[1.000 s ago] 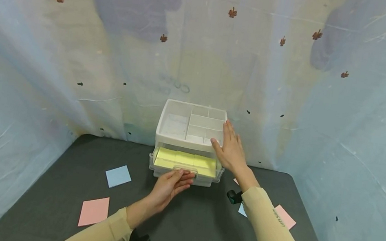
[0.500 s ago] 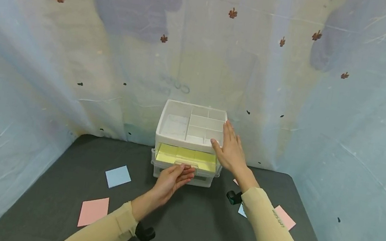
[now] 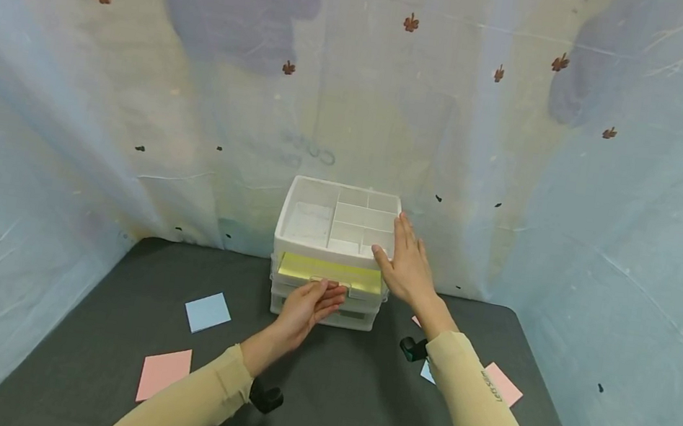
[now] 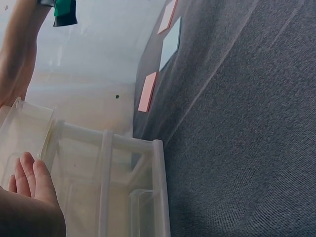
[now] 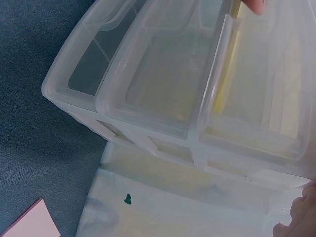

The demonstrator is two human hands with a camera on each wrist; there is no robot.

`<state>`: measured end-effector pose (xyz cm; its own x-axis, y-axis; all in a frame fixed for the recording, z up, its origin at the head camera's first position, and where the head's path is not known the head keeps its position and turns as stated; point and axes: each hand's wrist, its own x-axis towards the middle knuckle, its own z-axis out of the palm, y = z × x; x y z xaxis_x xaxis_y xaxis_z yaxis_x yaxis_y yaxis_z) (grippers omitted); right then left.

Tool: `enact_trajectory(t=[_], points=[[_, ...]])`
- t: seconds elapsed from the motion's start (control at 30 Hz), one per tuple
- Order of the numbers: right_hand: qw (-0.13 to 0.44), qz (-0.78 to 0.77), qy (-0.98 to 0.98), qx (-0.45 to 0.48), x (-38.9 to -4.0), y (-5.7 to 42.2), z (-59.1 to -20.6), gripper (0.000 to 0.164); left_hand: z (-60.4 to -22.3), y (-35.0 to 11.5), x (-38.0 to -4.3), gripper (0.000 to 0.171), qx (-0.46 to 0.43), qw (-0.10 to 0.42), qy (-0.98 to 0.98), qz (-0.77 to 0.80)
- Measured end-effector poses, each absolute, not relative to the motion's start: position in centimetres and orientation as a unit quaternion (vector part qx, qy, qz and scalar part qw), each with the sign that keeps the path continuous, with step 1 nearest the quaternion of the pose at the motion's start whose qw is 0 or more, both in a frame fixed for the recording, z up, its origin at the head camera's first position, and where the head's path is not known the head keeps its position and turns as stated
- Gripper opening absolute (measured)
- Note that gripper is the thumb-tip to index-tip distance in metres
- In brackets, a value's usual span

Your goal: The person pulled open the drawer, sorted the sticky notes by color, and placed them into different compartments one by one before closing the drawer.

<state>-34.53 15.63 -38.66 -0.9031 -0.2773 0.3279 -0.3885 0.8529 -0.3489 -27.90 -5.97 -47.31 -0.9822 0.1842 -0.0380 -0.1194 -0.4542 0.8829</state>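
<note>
A white plastic drawer organizer (image 3: 304,246) with a divided top tray stands at the back of the dark table. Its top clear drawer (image 3: 363,294) is slightly pulled out, and yellow paper pads (image 3: 333,271) lie inside. My left hand (image 3: 307,310) has its fingers straight at the drawer's front, over the handle; the same hand (image 4: 34,197) shows flat against the clear front in the left wrist view. My right hand (image 3: 409,266) rests on the organizer's right side with fingers extended and thumb at the tray's front corner. Lower clear drawers (image 5: 158,74) sit in place in the right wrist view.
On the left of the table (image 3: 345,417) lie a blue paper pad (image 3: 207,312) and a pink pad (image 3: 164,374). To the right are another pink pad (image 3: 504,383) and a blue pad (image 3: 429,373), partly hidden by my right arm. A patterned cloth (image 3: 354,120) hangs close behind.
The top drawer has slid inward, toward the back, with my left hand moving along at its front. Less of the yellow pads shows. My right hand has stayed in place.
</note>
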Motion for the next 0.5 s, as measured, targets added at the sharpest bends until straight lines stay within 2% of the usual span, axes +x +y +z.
enact_trajectory(t=[0.5], points=[[0.14,0.211,-0.951,0.176,-34.5,15.6,-38.9,0.08,-47.0,-5.6,-29.5,0.04,0.011,0.076,0.508,0.858]])
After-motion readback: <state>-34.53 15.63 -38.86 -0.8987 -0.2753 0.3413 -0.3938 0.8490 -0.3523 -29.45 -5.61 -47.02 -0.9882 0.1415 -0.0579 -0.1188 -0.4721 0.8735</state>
